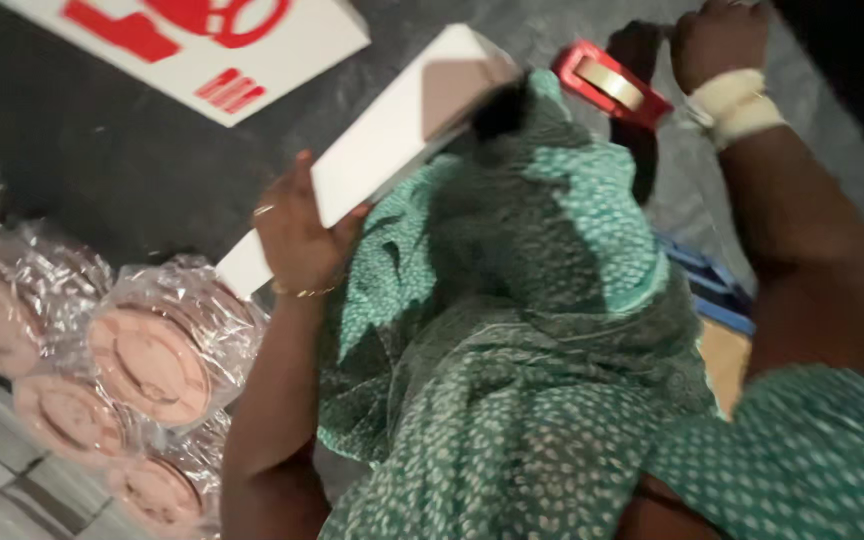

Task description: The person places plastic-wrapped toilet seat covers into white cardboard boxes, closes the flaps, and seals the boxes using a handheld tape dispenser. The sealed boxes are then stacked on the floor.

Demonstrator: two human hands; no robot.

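Note:
My left hand (295,232) grips a long flat white box (382,140) by its edge and holds it tilted over my lap, which is covered in green patterned cloth (512,330). My right hand (717,40), with a pale band on the wrist, reaches far forward, its fingers closed beside a red tape dispenser (610,85) with a roll of tan tape. Whether it grips the dispenser I cannot tell; the frame is blurred.
Several round pink items wrapped in clear plastic (147,362) lie at the lower left. A white sheet with red print (202,45) lies on the dark floor (102,160) at the top left. A blue object (717,285) shows by my right arm.

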